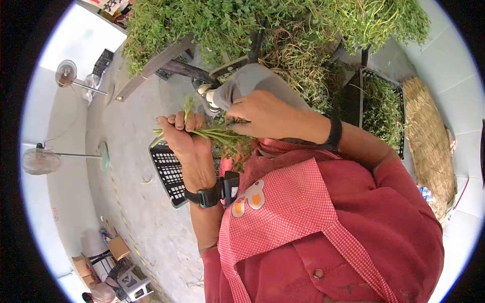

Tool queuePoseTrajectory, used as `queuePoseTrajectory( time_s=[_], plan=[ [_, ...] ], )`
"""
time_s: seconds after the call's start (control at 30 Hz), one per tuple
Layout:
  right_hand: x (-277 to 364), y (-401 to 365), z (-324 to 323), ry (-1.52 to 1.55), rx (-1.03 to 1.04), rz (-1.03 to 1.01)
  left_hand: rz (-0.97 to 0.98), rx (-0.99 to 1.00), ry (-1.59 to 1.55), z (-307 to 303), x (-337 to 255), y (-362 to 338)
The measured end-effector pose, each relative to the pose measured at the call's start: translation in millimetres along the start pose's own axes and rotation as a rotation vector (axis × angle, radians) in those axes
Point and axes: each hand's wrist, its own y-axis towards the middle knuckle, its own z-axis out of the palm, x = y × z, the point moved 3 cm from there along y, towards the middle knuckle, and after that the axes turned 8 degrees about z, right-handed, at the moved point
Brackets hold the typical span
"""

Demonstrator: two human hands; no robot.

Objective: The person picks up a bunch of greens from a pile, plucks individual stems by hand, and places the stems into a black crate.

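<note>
My left hand [186,139] is closed round a small bunch of green stems [214,134]. Their cut-looking ends stick out to the left, past the thumb, and their leafy part hangs to the right, in front of the apron. Just right of it, my right hand [260,115] has its fingers curled together at the upper edge of the bunch. The fingertips look dark, and what they pinch is hidden. A large heap of leafy greens [227,25] lies beyond both hands on a wooden-framed stand [151,65].
A black crate [169,169] stands on the floor beneath my left hand. Another dark crate [361,101] with greens is at the right, beside a rolled straw mat [429,146]. Two fans [65,74] stand at the left. Cardboard boxes [119,248] and a seated person are at lower left.
</note>
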Motion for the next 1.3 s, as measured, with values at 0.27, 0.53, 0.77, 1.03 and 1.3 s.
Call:
queuePoseTrajectory(
  time_s=[0.27,0.53,0.77,1.03,1.3],
  plan=[
    [-17.7,19.4,2.0,-0.036,-0.416,0.208,-0.167,0.136,-0.094,6.6,17.8,-7.2],
    [-110.7,16.4,-32.6,0.894,-0.456,0.633,-0.328,0.266,-0.275,10.6,10.9,-16.3],
    [-64.5,-20.9,-31.1,1.287,-0.104,0.515,-0.396,0.293,-0.353,5.8,15.6,-7.4],
    [-22.9,-6.6,-23.4,0.371,0.007,0.12,-0.419,0.364,-0.35,3.6,15.6,-7.6],
    [-18.4,-2.8,-15.4,0.203,0.027,0.35,-0.399,0.184,-0.331,-2.1,27.0,-5.3]
  ],
)
